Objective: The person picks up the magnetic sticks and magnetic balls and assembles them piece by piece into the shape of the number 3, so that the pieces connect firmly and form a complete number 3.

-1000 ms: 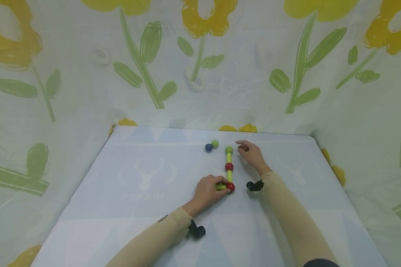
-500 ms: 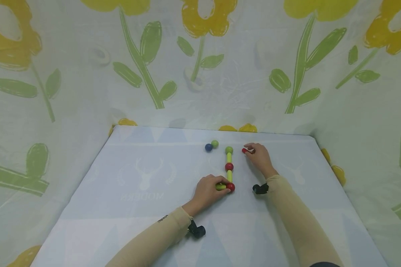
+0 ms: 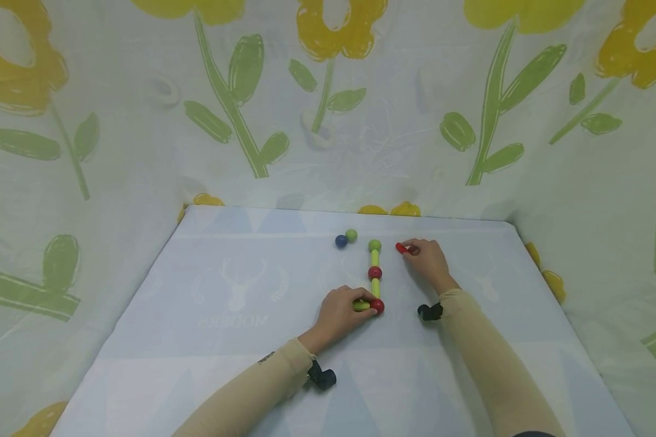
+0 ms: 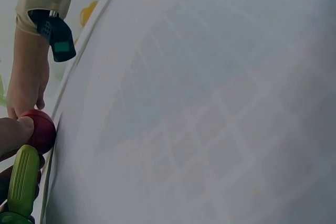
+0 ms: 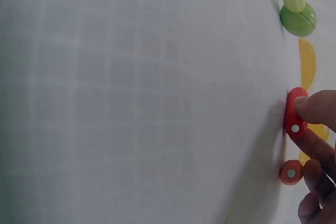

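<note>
My left hand pinches a red ball and the yellow-green rod joined to it, at the near end of a chain. From that ball the chain runs away from me: a yellow rod, a middle red ball, another yellow rod and a green ball. Right of the far end, my right hand pinches a short red rod with a pale tip between thumb and finger. An orange rod shows end-on beside the lower fingers in the right wrist view.
A blue ball and a loose green ball lie side by side, left of the chain's far end. The pale cloth-covered table ends at a flower-printed curtain behind and at both sides.
My right hand has moved right and slightly nearer, away from the chain's far end. The red rod now shows in its fingers. The left hand and chain have stayed in place.
</note>
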Demonstrator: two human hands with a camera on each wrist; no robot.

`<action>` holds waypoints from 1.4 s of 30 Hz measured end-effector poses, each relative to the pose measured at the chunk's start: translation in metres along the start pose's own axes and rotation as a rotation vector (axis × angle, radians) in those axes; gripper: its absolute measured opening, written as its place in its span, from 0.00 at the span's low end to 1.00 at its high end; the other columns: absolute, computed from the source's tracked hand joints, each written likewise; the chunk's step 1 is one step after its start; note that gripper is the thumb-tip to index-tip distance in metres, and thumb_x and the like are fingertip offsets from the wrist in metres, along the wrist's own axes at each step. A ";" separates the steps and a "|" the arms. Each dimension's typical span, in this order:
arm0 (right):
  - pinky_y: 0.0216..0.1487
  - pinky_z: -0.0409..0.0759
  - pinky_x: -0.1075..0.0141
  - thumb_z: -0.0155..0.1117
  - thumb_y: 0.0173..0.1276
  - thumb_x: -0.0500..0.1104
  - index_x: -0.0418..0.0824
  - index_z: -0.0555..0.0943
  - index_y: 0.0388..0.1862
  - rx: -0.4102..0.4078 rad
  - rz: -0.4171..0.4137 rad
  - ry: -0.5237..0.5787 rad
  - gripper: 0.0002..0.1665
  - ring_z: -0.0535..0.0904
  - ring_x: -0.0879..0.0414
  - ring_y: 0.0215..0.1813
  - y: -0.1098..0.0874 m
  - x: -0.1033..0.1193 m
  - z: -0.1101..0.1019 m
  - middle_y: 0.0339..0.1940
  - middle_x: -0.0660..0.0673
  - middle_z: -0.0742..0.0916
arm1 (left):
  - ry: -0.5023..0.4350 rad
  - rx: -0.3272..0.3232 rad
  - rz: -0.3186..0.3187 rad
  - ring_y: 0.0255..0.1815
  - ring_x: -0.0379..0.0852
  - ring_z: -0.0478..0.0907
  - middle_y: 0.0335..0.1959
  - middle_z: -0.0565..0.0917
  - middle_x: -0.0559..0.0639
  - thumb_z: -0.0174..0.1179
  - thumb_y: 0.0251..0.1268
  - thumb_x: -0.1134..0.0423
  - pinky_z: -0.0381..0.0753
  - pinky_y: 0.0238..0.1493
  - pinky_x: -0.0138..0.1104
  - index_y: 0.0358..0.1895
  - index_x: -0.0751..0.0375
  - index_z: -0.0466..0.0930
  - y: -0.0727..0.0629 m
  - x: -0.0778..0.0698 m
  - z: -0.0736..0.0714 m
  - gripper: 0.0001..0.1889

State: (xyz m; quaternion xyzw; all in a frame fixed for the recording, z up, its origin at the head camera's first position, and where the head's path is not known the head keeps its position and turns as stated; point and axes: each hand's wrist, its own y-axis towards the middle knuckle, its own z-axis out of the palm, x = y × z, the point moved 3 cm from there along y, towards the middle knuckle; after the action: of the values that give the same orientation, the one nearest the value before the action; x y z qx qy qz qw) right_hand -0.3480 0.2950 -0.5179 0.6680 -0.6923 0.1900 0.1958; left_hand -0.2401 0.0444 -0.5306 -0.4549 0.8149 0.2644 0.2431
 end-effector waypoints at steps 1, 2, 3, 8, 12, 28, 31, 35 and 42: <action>0.57 0.75 0.49 0.64 0.73 0.41 0.42 0.83 0.62 0.005 0.000 -0.006 0.19 0.74 0.43 0.54 0.000 0.000 0.000 0.49 0.38 0.85 | 0.000 0.000 0.002 0.35 0.34 0.73 0.36 0.85 0.33 0.72 0.62 0.49 0.71 0.38 0.29 0.47 0.40 0.89 0.000 0.000 0.000 0.11; 0.57 0.75 0.49 0.64 0.73 0.41 0.43 0.83 0.62 0.011 0.003 -0.010 0.19 0.74 0.43 0.54 0.000 0.000 0.000 0.49 0.38 0.85 | 0.000 0.000 0.002 0.35 0.34 0.73 0.36 0.85 0.34 0.72 0.62 0.49 0.71 0.38 0.29 0.47 0.40 0.89 0.000 0.000 0.000 0.11; 0.56 0.75 0.49 0.64 0.73 0.42 0.43 0.83 0.62 0.016 0.007 -0.010 0.19 0.74 0.43 0.54 0.000 0.000 0.000 0.49 0.39 0.85 | -0.001 0.000 0.002 0.35 0.34 0.73 0.36 0.85 0.34 0.72 0.62 0.49 0.71 0.38 0.29 0.47 0.40 0.89 0.000 0.000 0.000 0.11; 0.56 0.75 0.49 0.65 0.73 0.43 0.44 0.83 0.61 0.036 0.026 0.000 0.19 0.74 0.43 0.54 -0.004 0.001 -0.001 0.50 0.39 0.85 | -0.001 0.003 -0.001 0.35 0.34 0.73 0.35 0.85 0.33 0.72 0.62 0.49 0.71 0.38 0.29 0.47 0.41 0.89 0.001 -0.001 0.000 0.11; 0.55 0.76 0.49 0.65 0.73 0.42 0.43 0.83 0.61 0.038 0.017 0.010 0.19 0.75 0.43 0.53 -0.008 0.002 0.000 0.49 0.39 0.86 | -0.013 0.011 -0.014 0.35 0.34 0.74 0.35 0.85 0.33 0.72 0.63 0.50 0.72 0.38 0.29 0.47 0.43 0.89 0.001 -0.003 0.000 0.11; 0.49 0.78 0.53 0.67 0.71 0.42 0.43 0.84 0.60 0.057 0.034 0.060 0.19 0.77 0.44 0.48 -0.024 0.003 0.001 0.46 0.39 0.86 | -0.013 0.000 -0.007 0.34 0.33 0.73 0.34 0.85 0.31 0.72 0.62 0.50 0.72 0.37 0.28 0.46 0.42 0.90 0.000 -0.004 0.004 0.11; 0.49 0.77 0.53 0.67 0.72 0.43 0.44 0.84 0.60 0.061 0.038 0.061 0.19 0.77 0.44 0.48 -0.026 0.002 0.002 0.46 0.39 0.86 | -0.011 0.004 -0.003 0.33 0.33 0.73 0.34 0.85 0.32 0.72 0.62 0.50 0.71 0.37 0.28 0.46 0.43 0.90 -0.001 -0.007 0.004 0.11; 0.49 0.77 0.53 0.67 0.72 0.43 0.44 0.83 0.61 0.071 0.046 0.063 0.19 0.77 0.44 0.48 -0.029 0.001 0.002 0.47 0.40 0.86 | -0.010 0.006 0.003 0.33 0.33 0.72 0.33 0.85 0.32 0.73 0.62 0.50 0.71 0.37 0.28 0.46 0.43 0.90 -0.002 -0.010 0.004 0.11; 0.47 0.76 0.55 0.67 0.71 0.40 0.43 0.84 0.59 0.071 0.034 0.083 0.18 0.77 0.45 0.47 -0.035 0.001 0.000 0.46 0.40 0.86 | -0.023 0.008 0.004 0.33 0.32 0.72 0.33 0.85 0.31 0.73 0.62 0.50 0.71 0.37 0.27 0.46 0.43 0.90 -0.004 -0.013 0.007 0.11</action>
State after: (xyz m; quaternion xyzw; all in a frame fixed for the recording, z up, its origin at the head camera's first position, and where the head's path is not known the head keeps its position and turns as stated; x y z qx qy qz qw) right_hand -0.3128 0.2924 -0.5173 0.6542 -0.6878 0.2450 0.1973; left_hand -0.2299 0.0551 -0.5286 -0.4491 0.8140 0.2667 0.2540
